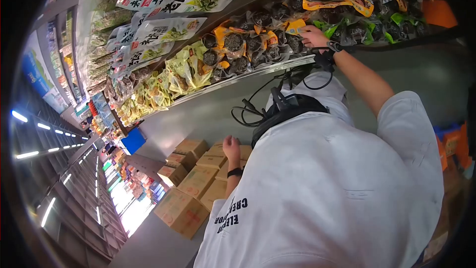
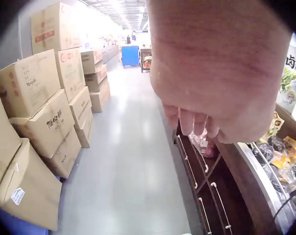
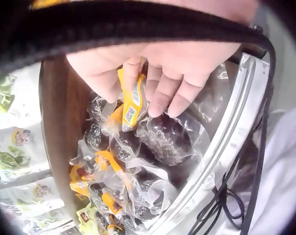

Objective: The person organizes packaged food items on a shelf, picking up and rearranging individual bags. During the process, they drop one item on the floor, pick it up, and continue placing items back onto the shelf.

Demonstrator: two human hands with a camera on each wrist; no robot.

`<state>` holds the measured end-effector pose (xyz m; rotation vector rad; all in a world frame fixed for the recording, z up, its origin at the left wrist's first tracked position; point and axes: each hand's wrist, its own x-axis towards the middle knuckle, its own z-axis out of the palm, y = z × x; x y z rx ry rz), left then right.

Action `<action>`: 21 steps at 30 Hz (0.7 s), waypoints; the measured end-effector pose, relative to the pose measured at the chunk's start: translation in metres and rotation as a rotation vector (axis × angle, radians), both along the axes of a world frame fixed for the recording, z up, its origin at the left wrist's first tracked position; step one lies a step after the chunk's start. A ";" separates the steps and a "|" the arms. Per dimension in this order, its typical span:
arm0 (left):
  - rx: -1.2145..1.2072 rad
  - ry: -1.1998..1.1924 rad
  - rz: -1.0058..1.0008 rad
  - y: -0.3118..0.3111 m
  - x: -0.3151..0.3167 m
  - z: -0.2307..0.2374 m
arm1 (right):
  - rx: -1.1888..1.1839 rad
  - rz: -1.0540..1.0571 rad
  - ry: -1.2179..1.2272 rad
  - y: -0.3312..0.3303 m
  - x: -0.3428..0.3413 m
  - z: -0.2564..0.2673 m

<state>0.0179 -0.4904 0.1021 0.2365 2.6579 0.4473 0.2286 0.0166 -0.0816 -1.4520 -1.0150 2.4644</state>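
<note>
In the right wrist view, my right hand [image 3: 153,73] pinches the orange label [image 3: 132,105] of a clear plastic packet. A dark, rough-surfaced lump [image 3: 165,142] in clear plastic lies just under the fingertips. The head view has the right hand [image 1: 315,38] over the front of a shelf full of similar dark lumps in clear wrap [image 1: 233,42] with orange labels. Away from the shelf, my left hand [image 1: 231,149] hangs low with loosely curled fingers and holds nothing. Its fingers [image 2: 187,120] point down over the aisle in the left wrist view.
White pouches with green pictures [image 1: 168,30] stand behind the packets, and yellow packets [image 1: 188,67] lie along the same shelf. A metal rail [image 3: 226,132] edges the shelf. Cardboard boxes [image 2: 38,93] are stacked across the aisle. Black cables [image 1: 248,111] hang by the torso.
</note>
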 end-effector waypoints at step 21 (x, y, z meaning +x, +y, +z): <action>0.127 -0.102 0.072 -0.118 -0.085 -0.076 | 0.211 0.351 -0.359 0.002 -0.043 0.035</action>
